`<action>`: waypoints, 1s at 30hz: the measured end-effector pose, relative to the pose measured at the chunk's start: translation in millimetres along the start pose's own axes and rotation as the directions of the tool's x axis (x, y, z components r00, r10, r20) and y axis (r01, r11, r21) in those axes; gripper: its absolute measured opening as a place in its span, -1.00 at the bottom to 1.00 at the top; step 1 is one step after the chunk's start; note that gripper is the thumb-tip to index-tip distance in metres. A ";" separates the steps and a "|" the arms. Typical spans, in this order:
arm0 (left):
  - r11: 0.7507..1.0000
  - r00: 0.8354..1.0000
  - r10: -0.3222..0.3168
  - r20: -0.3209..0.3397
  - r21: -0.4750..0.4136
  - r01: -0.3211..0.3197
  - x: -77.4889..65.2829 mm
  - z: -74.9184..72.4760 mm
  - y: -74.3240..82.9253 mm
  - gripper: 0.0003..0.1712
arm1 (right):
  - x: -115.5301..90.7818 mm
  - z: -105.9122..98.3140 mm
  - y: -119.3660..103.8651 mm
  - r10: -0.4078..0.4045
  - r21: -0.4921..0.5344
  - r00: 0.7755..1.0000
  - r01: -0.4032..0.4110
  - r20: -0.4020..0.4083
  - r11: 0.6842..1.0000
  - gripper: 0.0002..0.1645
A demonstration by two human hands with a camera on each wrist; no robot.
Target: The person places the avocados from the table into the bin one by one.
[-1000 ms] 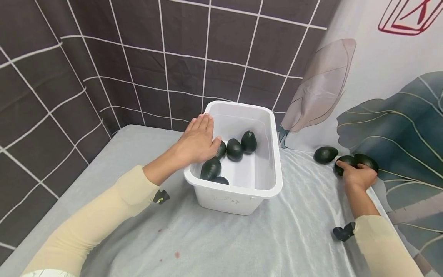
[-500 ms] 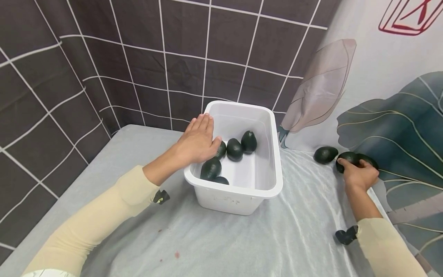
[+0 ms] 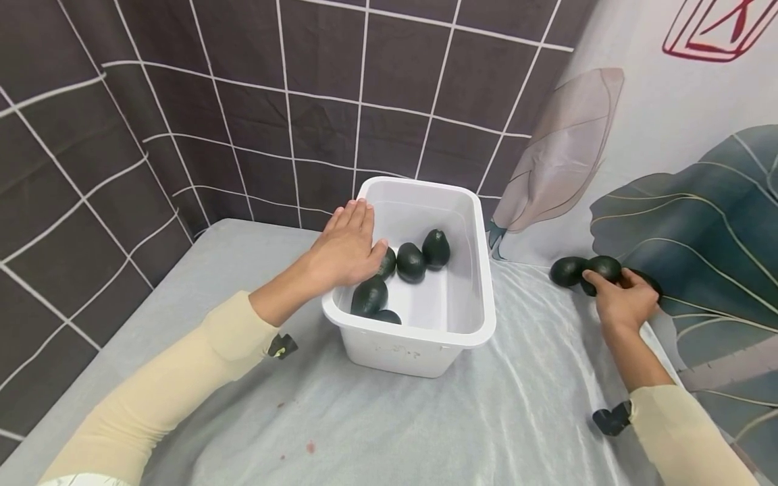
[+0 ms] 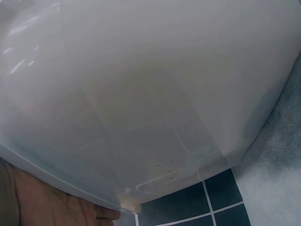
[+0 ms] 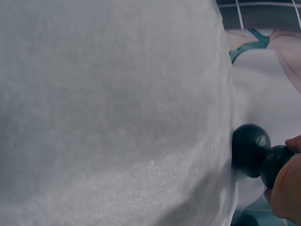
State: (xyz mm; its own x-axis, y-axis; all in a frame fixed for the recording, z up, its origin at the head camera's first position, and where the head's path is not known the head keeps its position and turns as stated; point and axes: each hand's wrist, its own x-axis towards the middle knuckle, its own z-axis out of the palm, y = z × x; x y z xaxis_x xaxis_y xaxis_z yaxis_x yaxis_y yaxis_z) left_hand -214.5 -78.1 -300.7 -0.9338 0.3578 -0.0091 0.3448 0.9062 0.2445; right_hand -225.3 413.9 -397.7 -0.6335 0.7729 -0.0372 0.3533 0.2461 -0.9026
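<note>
My left hand (image 3: 345,251) lies with straight fingers on the left rim of a white plastic tub (image 3: 413,354). In the left wrist view the fingers (image 4: 70,209) lie along the rim of the tub (image 4: 141,94). Inside the tub are several dark avocados (image 3: 411,262), one partly hidden by the hand. At the right, my right hand (image 3: 625,300) grips an avocado (image 3: 604,267) between thumb and fingers. Left of it lies a second avocado (image 3: 568,271); a third avocado (image 3: 647,281) is mostly hidden behind the hand. The right wrist view shows the held avocado (image 5: 274,165) against its neighbour.
A grey cloth (image 3: 243,418) covers the table. Behind the tub hangs a dark sheet with a white grid (image 3: 322,128). To the right, a sheet with leaf prints (image 3: 687,229) comes down to the table edge beside the loose avocados.
My right hand has taken hold of the middle avocado and shifted it left and slightly up, away from the right-hand one and against the left one. My left hand stays on the tub.
</note>
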 end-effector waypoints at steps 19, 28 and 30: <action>1.000 1.000 0.008 -0.008 0.001 -0.008 -0.8 -0.8 -0.7 -0.06 | -38.2 10.5 -28.2 -0.118 -0.012 0.984 0.120 0.131 0.993 -0.02; 1.000 1.000 0.009 -0.008 0.004 -0.009 0.2 -0.1 -1.2 -0.06 | -49.9 10.6 -43.9 -0.120 0.056 0.978 0.112 0.172 0.992 -0.05; 1.000 1.000 0.011 -0.007 0.004 -0.011 -0.2 -0.4 -0.7 -0.06 | -52.8 11.2 -47.2 -0.120 0.085 0.977 0.106 0.176 0.991 -0.08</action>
State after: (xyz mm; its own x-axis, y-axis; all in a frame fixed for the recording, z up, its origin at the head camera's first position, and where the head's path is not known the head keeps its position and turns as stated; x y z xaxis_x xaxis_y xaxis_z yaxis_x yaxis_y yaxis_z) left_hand -214.6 -78.9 -300.4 -0.9307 0.3658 0.0002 0.3551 0.9034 0.2406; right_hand -216.2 355.0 -357.9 -0.7824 0.6227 -0.0039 0.2243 0.2760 -0.9346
